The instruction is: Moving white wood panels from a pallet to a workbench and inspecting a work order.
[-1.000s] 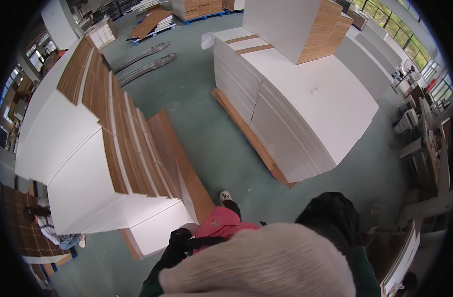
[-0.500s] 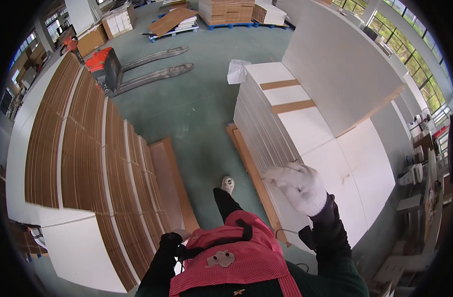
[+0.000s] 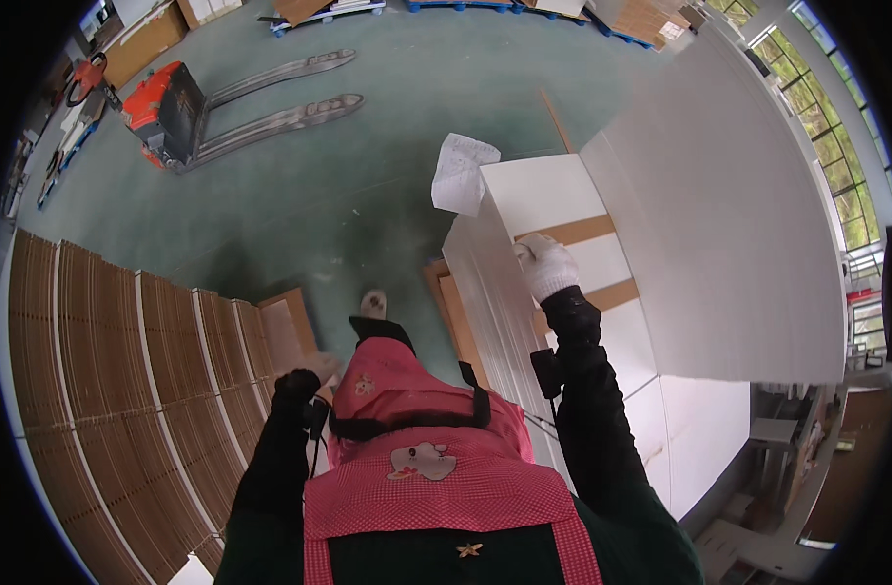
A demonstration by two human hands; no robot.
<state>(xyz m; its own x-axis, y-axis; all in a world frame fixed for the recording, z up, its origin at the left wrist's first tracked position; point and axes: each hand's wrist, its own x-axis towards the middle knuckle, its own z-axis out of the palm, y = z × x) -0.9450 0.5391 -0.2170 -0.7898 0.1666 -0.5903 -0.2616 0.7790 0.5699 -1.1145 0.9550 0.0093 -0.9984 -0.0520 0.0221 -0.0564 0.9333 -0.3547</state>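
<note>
My right hand (image 3: 548, 266), in a white glove, is at the left edge of a stack of white panels (image 3: 543, 185). Its fingers are curled; anything between them is hidden. Just beside it, a brown strip (image 3: 584, 230) crosses the stack's top, and a second brown strip (image 3: 612, 294) lies nearer me. A crumpled white sheet of paper (image 3: 463, 174) hangs off the stack's far left corner. Low at my left side, my left hand (image 3: 319, 367) is smeared by motion, close to the stacked brown-edged boards (image 3: 163, 380); its fingers cannot be made out.
A tall white panel (image 3: 724, 214) stands upright along the right of the white stack. On the green floor (image 3: 271, 214), an orange and black pallet truck (image 3: 163, 107) stands at the far left, forks pointing right. Loaded blue pallets (image 3: 456, 6) line the back. My foot (image 3: 373, 304) is in the aisle.
I have moved forward between the stacks. My right hand has gone farther along the white stack's left edge, up to the brown strips. My left hand stays low at my side.
</note>
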